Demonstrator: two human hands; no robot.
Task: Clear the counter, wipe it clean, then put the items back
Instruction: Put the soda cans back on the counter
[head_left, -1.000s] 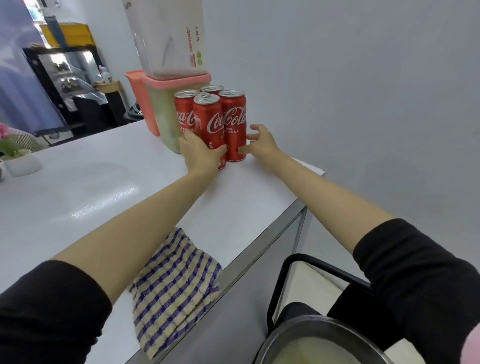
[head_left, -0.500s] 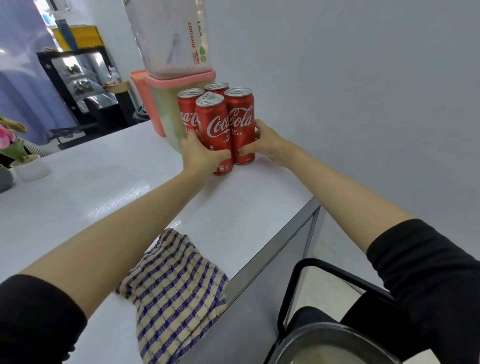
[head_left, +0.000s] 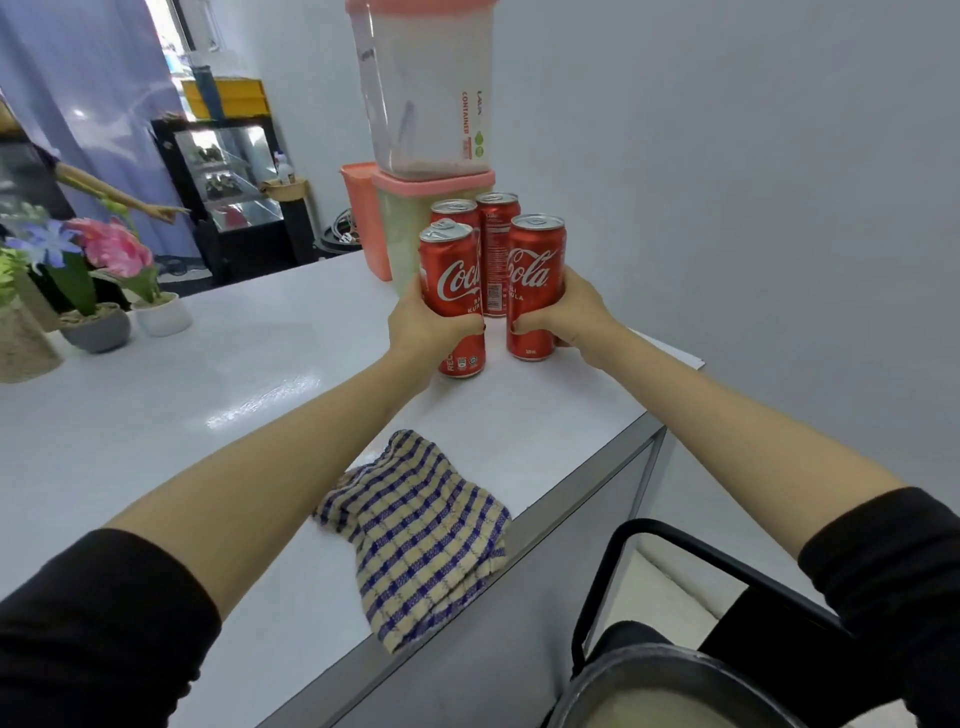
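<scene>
White counter against a grey wall, near its far corner our left hand wrapped round the front left cola can, our right hand gripping the front right cola can, two rear cans standing just behind, checked cloth at the near edge by our left forearm.

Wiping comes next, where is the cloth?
Head view, lower centre: the cloth lies on the counter at its near edge, beside the left forearm.

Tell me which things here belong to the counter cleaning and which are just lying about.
Job: red cans, gripped by left hand and right hand; checked cloth; counter; stacked containers; flower pots.
Lying about: chair; metal pot; display cabinet.
</scene>
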